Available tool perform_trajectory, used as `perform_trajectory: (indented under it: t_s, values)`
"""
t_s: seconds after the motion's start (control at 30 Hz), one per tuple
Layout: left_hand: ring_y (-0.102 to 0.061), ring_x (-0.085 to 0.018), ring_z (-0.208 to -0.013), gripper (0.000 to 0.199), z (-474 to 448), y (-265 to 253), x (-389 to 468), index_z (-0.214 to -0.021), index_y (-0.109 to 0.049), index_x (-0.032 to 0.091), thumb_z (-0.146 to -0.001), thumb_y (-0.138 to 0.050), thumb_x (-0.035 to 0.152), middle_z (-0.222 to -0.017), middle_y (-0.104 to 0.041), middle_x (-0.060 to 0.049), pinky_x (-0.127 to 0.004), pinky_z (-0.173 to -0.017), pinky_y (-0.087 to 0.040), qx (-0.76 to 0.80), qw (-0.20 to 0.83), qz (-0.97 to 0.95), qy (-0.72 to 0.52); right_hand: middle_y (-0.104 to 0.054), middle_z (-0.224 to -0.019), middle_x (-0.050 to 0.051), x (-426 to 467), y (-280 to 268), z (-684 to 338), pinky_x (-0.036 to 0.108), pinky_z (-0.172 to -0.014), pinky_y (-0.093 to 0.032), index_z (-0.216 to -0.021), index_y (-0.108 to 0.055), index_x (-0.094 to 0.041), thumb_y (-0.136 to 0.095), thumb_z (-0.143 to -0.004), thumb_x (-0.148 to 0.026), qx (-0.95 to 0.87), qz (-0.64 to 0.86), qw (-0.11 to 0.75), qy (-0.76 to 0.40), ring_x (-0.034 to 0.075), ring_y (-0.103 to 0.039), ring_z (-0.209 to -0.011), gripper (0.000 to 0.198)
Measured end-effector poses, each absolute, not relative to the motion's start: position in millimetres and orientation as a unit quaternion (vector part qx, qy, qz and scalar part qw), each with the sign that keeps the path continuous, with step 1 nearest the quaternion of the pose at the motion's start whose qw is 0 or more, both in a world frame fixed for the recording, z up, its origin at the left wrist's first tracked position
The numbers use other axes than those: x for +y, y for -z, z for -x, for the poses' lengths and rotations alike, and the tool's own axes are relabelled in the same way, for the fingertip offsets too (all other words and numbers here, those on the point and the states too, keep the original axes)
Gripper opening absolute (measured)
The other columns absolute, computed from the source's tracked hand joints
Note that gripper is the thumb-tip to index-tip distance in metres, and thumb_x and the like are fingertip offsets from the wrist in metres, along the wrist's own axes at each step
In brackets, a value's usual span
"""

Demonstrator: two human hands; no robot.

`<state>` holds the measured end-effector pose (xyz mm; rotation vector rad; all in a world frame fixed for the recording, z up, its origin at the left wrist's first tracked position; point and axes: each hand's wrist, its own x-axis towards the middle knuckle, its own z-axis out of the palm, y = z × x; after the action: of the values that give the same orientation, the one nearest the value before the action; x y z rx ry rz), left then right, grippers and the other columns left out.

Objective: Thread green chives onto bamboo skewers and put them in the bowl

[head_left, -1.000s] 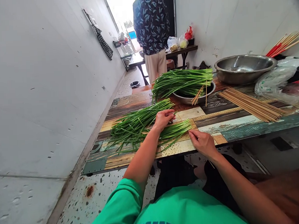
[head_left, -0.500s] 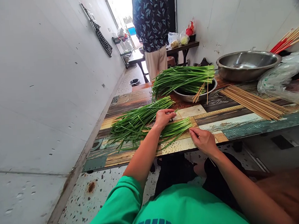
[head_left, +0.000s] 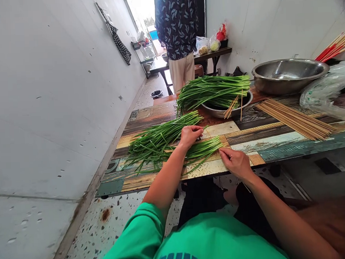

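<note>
My left hand [head_left: 191,137] is closed in a pinch, with a short green end of a garlic chive [head_left: 205,127] poking out past the fingertips. Close to the table's front edge, my right hand [head_left: 236,163] is closed on a thin wooden skewer [head_left: 247,187]; its lower end shows beneath the wrist, and the fingers hide the rest. Between my hands lies a small bunch of chives [head_left: 209,146], pale ends by my right fingertips. Whether the skewer passes into these stems I cannot tell. Behind my left hand rests a larger pile of chives [head_left: 167,129].
A metal bowl [head_left: 217,112] carries a thick heap of chives [head_left: 216,88] and several skewers. More skewers [head_left: 296,118] lie to the right, before a large steel basin [head_left: 289,82] and a plastic bag [head_left: 324,92]. A person [head_left: 177,31] stands beyond the table [head_left: 157,179].
The view has shifted slightly, moving the surroundings a little to the right. Both hands keep nearly the same places; a bit more of the chive end shows beyond my left fingertips.
</note>
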<state>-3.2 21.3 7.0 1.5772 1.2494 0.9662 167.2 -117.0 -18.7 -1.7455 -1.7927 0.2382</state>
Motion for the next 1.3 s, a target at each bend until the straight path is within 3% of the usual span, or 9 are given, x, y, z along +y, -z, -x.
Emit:
perform_trajectory:
  t_s: [0.63, 1.3]
  values:
    - [-0.056, -0.009, -0.053, 0.021, 0.2, -7.4, 20.6, -0.084, -0.076, 0.013, -0.076, -0.061, 0.025, -0.060, -0.066, 0.000, -0.020, -0.056, -0.042, 0.513, 0.342, -0.705, -0.350, -0.069, -0.067, 0.003, -116.7, 18.3, -167.0, 0.025, -0.055, -0.027, -0.086, -0.073, -0.023, -0.041, -0.089, -0.037, -0.680, 0.660, 0.307, -0.085, 0.015, -0.057, -0.058, 0.035]
    - [-0.057, -0.009, -0.051, 0.021, 0.0, -9.0, 19.9, -0.082, -0.075, 0.012, -0.079, -0.060, 0.027, -0.061, -0.066, -0.001, -0.020, -0.055, -0.041, 0.506, 0.353, -0.705, -0.349, -0.070, -0.069, 0.003, -116.7, 19.1, -166.9, 0.026, -0.055, -0.027, -0.086, -0.072, -0.023, -0.040, -0.090, -0.037, -0.679, 0.662, 0.306, -0.090, 0.015, -0.059, -0.061, 0.035]
